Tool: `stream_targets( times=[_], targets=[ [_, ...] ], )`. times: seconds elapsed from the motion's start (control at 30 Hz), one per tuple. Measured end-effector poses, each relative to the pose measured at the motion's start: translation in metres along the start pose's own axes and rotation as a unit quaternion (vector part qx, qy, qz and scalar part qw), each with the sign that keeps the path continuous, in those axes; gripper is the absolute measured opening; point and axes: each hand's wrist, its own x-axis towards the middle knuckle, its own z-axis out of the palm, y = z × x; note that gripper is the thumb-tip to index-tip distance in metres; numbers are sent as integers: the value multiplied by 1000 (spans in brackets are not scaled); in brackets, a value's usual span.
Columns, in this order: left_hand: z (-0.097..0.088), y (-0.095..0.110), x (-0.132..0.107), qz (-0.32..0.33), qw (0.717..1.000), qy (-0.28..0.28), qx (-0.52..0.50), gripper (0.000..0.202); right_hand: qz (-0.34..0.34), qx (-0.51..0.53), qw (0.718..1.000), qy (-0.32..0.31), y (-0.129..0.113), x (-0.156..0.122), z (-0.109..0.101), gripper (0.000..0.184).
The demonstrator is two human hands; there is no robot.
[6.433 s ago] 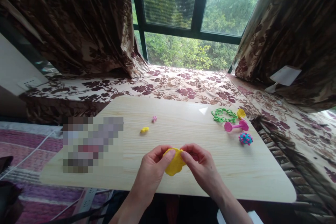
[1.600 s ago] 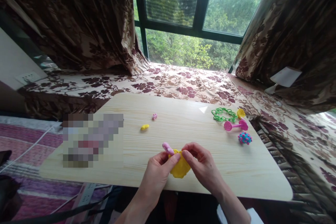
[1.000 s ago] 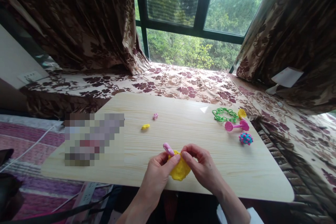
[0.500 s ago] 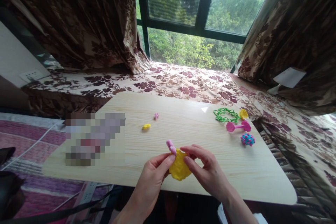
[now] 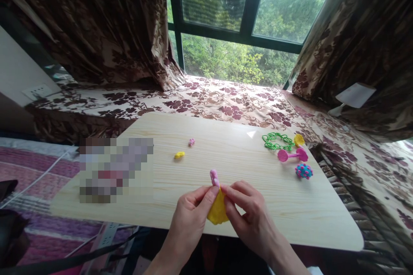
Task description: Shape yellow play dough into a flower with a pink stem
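Note:
Above the table's front edge, both hands pinch a flattened yellow piece of modelling clay (image 5: 218, 211). My left hand (image 5: 192, 215) has its thumb on the upper left of the yellow piece, at the base of a pink clay stick (image 5: 214, 177) that points up from it. My right hand (image 5: 250, 215) pinches the top right edge of the yellow piece between thumb and fingers. Beyond the hands, a small yellow clay lump (image 5: 179, 154) and a small pink clay lump (image 5: 191, 142) lie on the table.
At the table's (image 5: 155, 129) right lie a green clay chain (image 5: 267, 142), a yellow disc (image 5: 299, 139), a pink dumbbell shape (image 5: 292, 155) and a blue ball with pink dots (image 5: 303, 171). A blurred-out object (image 5: 119, 172) is at the left. A lamp (image 5: 355, 94) stands far right.
The pink stick has become more upright and shifted slightly right. My right hand has moved inward and closer to my left thumb, covering more of the yellow clay.

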Motion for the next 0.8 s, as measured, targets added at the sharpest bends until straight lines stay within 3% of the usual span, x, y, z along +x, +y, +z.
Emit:
stream_targets(
  times=[0.23, 0.4, 0.57, 0.8],
  targets=[
    [-2, -10, 2, 2, 999, 13, 31, 25, -19, -112, 994, -9, -1, -5, 12, 18],
    [-8, -11, 8, -64, 995, -42, -62, 32, 27, -15, 999, 14, 6, -5, 5, 22],
    [-7, 1, 8, -53, 994, -86, -34, 33, 74, 42, 996, 30, 11, 4, -2, 13],
    [-4, 4, 9, -46, 997, -64, -17, 33, 145, 183, 970, 63, 20, 4, 15, 19]
  ],
)
